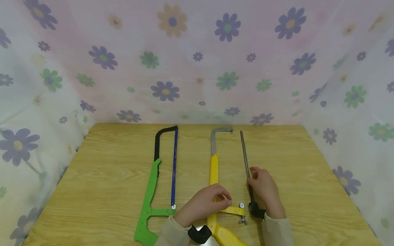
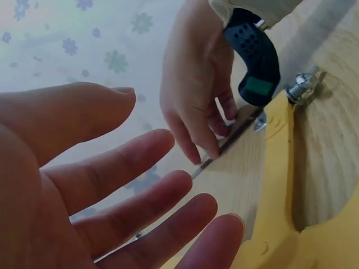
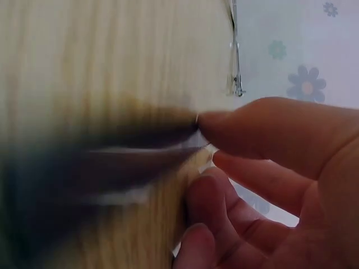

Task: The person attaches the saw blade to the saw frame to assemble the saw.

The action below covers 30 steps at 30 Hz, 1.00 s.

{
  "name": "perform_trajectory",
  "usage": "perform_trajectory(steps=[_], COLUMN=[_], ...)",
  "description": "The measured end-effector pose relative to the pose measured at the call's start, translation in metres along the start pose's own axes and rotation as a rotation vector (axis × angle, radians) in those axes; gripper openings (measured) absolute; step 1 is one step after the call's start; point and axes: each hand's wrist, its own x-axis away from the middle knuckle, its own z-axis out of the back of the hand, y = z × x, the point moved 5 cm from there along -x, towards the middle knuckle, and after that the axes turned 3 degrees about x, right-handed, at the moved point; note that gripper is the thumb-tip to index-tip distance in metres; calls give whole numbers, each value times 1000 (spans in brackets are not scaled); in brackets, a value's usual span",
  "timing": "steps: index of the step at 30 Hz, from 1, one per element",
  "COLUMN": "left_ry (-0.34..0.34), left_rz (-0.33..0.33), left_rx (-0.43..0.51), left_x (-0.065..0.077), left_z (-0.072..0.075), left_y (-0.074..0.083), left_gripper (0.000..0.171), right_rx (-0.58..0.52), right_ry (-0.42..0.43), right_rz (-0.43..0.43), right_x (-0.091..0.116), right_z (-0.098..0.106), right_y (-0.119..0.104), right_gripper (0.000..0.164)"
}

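Observation:
A thin grey hacksaw blade lies lengthwise on the right of the table. My right hand pinches it near its lower part, the thumb tip against its edge in the right wrist view. To its left is a yellow hacksaw frame with a grey metal front arm, a bare blade pin at each end and a wing nut. Above the lower part of this frame hovers my left hand, holding nothing. Its fingers are spread and slightly bent in the left wrist view.
A green hacksaw with a black front arm and a blue blade lies to the left of the yellow frame. The wood-grain table is enclosed by a flower-printed cloth at the back and sides. Both wrists wear black camera straps.

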Motion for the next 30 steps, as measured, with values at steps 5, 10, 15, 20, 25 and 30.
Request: perform_trajectory(steps=[5,10,15,20,25,30], left_ry=[-26,-22,15,33,50,58], left_rz=[-35,-70,-51,-75,-91,-131], left_rx=[-123,-319,-407,-465,-518,-577], left_x=[-4,-6,-4,-3,-2,-1], left_z=[-13,-27,-34,-38,-38,-39], left_y=[0,-1,-1,1,1,0], left_gripper=[24,27,32,32,31,30], right_rx=[15,37,47,56,45,40], right_ry=[12,64,99,83,55,30], right_rz=[-22,-38,-94,-98,-99,-112], right_x=[3,5,8,11,11,12], right_z=[5,12,17,18,19,18], right_y=[6,13,24,28,27,26], right_gripper=[39,25,16,17,18,17])
